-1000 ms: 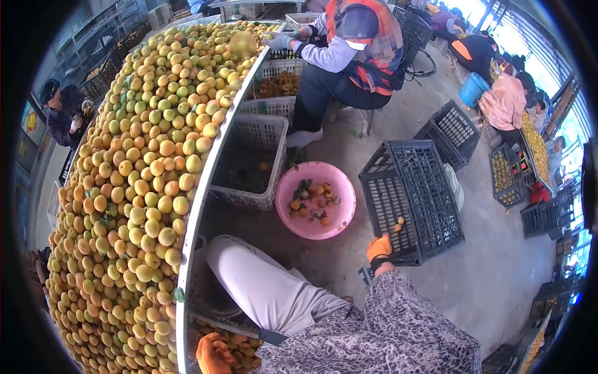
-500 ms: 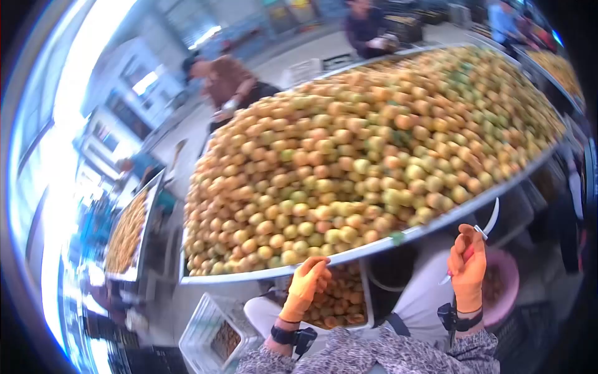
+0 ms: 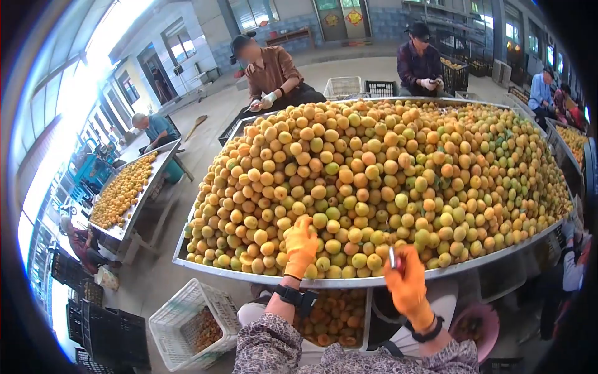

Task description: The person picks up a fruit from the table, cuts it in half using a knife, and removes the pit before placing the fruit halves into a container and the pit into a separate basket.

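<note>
My left hand [image 3: 301,245] cups fruit in the apricot pile [image 3: 386,181]; right hand [image 3: 408,283] grips a knife [image 3: 392,257]; tugging beneath could start a slide.

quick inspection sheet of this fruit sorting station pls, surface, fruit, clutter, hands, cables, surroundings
surface: metal tray table, heaped high and full to its rim
job's things: pile of yellow-orange fruit; small knife in the right hand
clutter: white crate on the floor at left; bin of fruit under the table; pink basin at lower right
grippers: left hand, orange-gloved, resting on fruit at the near edge; right hand, orange-gloved, closed on the knife
cables: nothing seen
surroundings: two seated workers at the far side; a second fruit table at left; black crates
</note>
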Demonstrator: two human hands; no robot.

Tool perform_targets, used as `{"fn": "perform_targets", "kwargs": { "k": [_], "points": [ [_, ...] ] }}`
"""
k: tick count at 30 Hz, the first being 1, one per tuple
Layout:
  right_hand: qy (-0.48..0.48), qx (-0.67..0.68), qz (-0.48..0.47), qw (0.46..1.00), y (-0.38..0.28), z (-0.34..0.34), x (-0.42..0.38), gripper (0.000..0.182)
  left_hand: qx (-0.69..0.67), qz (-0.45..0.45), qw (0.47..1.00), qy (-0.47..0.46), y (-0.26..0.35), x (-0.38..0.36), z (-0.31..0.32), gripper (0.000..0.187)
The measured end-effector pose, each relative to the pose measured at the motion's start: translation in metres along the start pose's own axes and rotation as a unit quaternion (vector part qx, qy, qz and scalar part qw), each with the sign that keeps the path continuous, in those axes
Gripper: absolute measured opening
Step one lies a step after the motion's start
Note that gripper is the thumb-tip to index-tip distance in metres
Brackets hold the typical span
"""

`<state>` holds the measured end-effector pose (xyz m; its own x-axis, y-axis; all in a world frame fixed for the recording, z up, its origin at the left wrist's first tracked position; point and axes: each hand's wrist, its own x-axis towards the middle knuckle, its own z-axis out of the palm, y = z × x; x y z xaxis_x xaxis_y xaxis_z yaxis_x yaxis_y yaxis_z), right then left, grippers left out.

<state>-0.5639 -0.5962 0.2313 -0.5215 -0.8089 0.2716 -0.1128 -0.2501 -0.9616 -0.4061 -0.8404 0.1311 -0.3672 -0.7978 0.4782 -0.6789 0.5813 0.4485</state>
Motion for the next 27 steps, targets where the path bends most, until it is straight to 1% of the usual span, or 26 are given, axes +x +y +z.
{"fn": "perform_targets", "kwargs": {
  "k": [2, 3, 4, 5, 6, 7, 8, 10, 11, 12, 14, 15, 16, 17, 18, 19, 20, 22, 23, 24, 26, 27],
  "points": [
    [-0.024, 0.014, 0.063, 0.998, -0.011, -0.002, -0.021, 0.022, 0.098, 0.052, 0.992, -0.053, 0.017, 0.009, -0.002, 0.044],
    [-0.022, 0.026, 0.092, 0.995, -0.012, -0.004, -0.028, 0.021, 0.153, 0.039, 0.981, -0.11, 0.022, 0.016, 0.002, 0.053],
    [-0.018, 0.039, 0.124, 0.991, -0.015, -0.005, -0.033, 0.02, 0.147, 0.039, 0.983, -0.107, 0.021, 0.022, 0.008, 0.053],
    [-0.009, 0.07, 0.145, 0.987, -0.021, -0.004, -0.034, 0.018, 0.183, 0.053, 0.976, -0.102, 0.021, 0.027, 0.012, 0.053],
    [-0.01, 0.066, 0.146, 0.987, -0.024, -0.005, -0.033, 0.018, 0.22, 0.067, 0.968, -0.098, 0.021, 0.03, 0.016, 0.053],
    [-0.002, 0.083, 0.168, 0.982, -0.026, -0.005, -0.033, 0.017, 0.242, 0.099, 0.962, -0.075, 0.019, 0.032, 0.018, 0.047],
    [0.004, 0.1, 0.191, 0.976, -0.026, -0.005, -0.034, 0.017, 0.242, 0.094, 0.962, -0.079, 0.021, 0.036, 0.016, 0.047],
    [-0.01, 0.102, 0.213, 0.972, -0.021, -0.004, -0.031, 0.016, 0.238, 0.066, 0.96, -0.129, 0.024, 0.044, 0.013, 0.027],
    [-0.02, 0.11, 0.233, 0.966, -0.018, -0.002, -0.029, 0.015, 0.265, 0.081, 0.953, -0.119, 0.024, 0.044, 0.015, 0.024],
    [-0.029, 0.117, 0.253, 0.96, -0.016, 0.0, -0.027, 0.015, 0.269, 0.075, 0.953, -0.12, 0.02, 0.042, 0.017, 0.024],
    [-0.035, 0.132, 0.253, 0.958, -0.013, 0.003, -0.029, 0.013, 0.168, 0.045, 0.98, -0.1, 0.018, 0.039, 0.011, 0.031],
    [-0.034, 0.133, 0.254, 0.958, -0.012, 0.003, -0.029, 0.013, 0.172, 0.046, 0.979, -0.101, 0.018, 0.034, 0.003, 0.031],
    [-0.033, 0.133, 0.255, 0.957, -0.01, 0.003, -0.031, 0.013, -0.188, -0.074, 0.97, -0.135, 0.018, 0.023, -0.008, 0.036],
    [-0.032, 0.137, 0.257, 0.956, -0.009, 0.003, -0.032, 0.013, -0.52, -0.186, 0.82, -0.149, 0.017, 0.012, -0.018, 0.042],
    [-0.043, 0.136, 0.255, 0.956, -0.008, 0.003, -0.034, 0.013, -0.671, -0.194, 0.694, -0.173, 0.02, 0.002, -0.028, 0.049],
    [-0.056, 0.134, 0.254, 0.956, -0.006, 0.004, -0.037, 0.014, -0.76, -0.222, 0.578, -0.197, 0.025, -0.011, -0.036, 0.048],
    [-0.057, 0.135, 0.259, 0.955, -0.005, 0.006, -0.04, 0.014, -0.833, -0.247, 0.447, -0.213, 0.042, -0.024, -0.057, 0.047],
    [-0.1, 0.14, 0.252, 0.952, -0.003, 0.015, -0.045, 0.02, -0.861, -0.277, 0.388, -0.178, 0.064, -0.052, -0.073, 0.052],
    [-0.119, 0.137, 0.259, 0.949, -0.004, 0.019, -0.047, 0.025, -0.883, -0.241, 0.344, -0.21, 0.066, -0.064, -0.075, 0.056],
    [-0.12, 0.138, 0.265, 0.947, -0.007, 0.022, -0.05, 0.025, -0.883, -0.252, 0.332, -0.214, 0.07, -0.076, -0.079, 0.057],
    [-0.161, 0.149, 0.309, 0.925, -0.012, 0.025, -0.055, 0.027, -0.889, -0.252, 0.322, -0.208, 0.081, -0.095, -0.086, 0.056],
    [-0.166, 0.154, 0.321, 0.919, -0.015, 0.027, -0.058, 0.026, -0.888, -0.294, 0.306, -0.175, 0.087, -0.103, -0.093, 0.056]
  ]
}}
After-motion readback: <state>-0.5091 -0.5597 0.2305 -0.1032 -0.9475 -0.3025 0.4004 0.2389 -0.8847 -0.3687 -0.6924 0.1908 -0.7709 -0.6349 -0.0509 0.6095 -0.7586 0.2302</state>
